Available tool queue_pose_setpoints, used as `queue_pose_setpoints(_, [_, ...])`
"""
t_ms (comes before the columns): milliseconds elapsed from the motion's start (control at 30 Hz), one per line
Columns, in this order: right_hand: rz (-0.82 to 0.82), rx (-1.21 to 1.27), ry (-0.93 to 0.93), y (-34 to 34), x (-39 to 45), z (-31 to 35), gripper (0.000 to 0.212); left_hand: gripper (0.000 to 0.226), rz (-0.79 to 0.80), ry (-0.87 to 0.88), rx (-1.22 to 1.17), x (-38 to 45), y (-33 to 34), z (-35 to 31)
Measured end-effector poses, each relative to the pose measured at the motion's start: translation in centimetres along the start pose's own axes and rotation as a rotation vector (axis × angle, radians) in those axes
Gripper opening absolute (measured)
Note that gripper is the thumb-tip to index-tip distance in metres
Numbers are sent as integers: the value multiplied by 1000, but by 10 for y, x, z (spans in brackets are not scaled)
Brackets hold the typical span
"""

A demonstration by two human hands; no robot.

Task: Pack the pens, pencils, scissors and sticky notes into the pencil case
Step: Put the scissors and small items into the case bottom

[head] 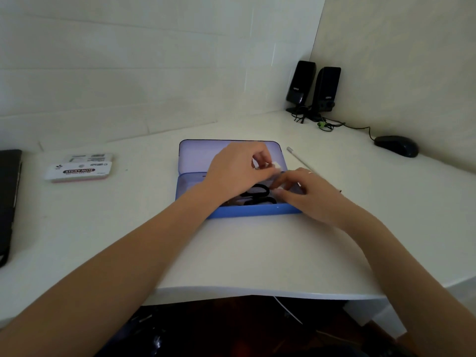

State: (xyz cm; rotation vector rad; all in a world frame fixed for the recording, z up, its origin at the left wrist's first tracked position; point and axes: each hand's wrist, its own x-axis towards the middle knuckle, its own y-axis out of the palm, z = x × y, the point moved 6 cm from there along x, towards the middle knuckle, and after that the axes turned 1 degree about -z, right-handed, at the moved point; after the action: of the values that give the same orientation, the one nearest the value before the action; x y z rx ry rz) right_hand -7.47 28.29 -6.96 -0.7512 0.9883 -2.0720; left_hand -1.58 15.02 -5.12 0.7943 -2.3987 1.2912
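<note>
Hands meet over the open blue plastic pencil case (253,211) on the white desk (231,253): left hand (237,168) pinches a small white item, too blurred to name; right hand (306,193) has fingers curled, grip unclear. Black-handled scissors (257,195) lie inside; sticky-note packs (79,168) sit well left, a white pencil (300,159) just right

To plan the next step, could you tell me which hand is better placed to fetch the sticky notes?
Probably the left hand: the sticky notes lie on its side of the case.
</note>
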Motion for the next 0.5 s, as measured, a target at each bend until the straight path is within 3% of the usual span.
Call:
queue_pose_setpoints(133, [22,-59,42,1,12,5,8,18,-2,-9,40,1,0,3])
queue_pose_setpoints(267, [-146,-56,176,-2,13,-11,11,20,2,-6,22,1,2,4])
queue_pose_setpoints(500, [-210,316,288,-17,16,-33,14,23,99,27,-65,-1,13,-2])
